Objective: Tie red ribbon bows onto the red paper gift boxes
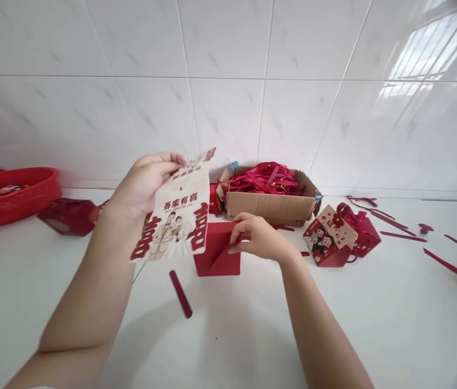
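My left hand (147,175) pinches the upper edge of a cream printed card (175,216) with red characters and a drawn couple. The card hangs tilted in front of and to the left of a red box (220,265), covering part of it. The box stands upright on the white table. My right hand (255,235) has its fingers closed on the box's upper right edge. A dark red ribbon piece (180,294) lies on the table below the card.
Behind stands a cardboard box (269,208) full of red ribbons (271,178). To the right are decorated gift boxes (329,240) and scattered ribbon strips (402,236). A red basin (46,189) and a dark red box (68,216) are at the left. White tiles rise behind.
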Available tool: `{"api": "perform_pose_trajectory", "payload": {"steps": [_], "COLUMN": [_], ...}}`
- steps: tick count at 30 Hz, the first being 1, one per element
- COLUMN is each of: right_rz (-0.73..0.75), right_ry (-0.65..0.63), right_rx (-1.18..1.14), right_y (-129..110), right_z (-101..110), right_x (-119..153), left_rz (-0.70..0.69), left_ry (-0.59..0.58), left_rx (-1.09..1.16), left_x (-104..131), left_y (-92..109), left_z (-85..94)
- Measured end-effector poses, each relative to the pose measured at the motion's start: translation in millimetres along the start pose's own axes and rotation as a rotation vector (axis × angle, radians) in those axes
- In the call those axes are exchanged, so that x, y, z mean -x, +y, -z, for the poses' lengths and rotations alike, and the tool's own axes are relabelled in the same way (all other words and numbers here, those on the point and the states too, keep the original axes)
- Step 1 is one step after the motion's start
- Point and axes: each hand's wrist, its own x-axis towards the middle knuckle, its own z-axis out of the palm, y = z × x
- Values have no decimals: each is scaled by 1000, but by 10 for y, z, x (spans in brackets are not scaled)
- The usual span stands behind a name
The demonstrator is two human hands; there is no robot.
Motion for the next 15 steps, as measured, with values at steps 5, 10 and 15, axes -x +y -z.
{"api": "perform_pose_trajectory", "payload": {"steps": [5,10,15], "right_rz": [91,111,68], "right_ry": [-42,-61,-56], "right_rx": [-68,-58,7], "right_y": [-57,-99,-127], "right_z": [-177,-193,-183], "right_x": [-67,-46,-13], "left_rz": [214,217,117], "left_ry": [-45,-399,-527], "left_rx": [-63,-270,-334], "left_x": [280,323,344], "left_y": [-387,-583,-579], "left_z": [208,249,302]}}
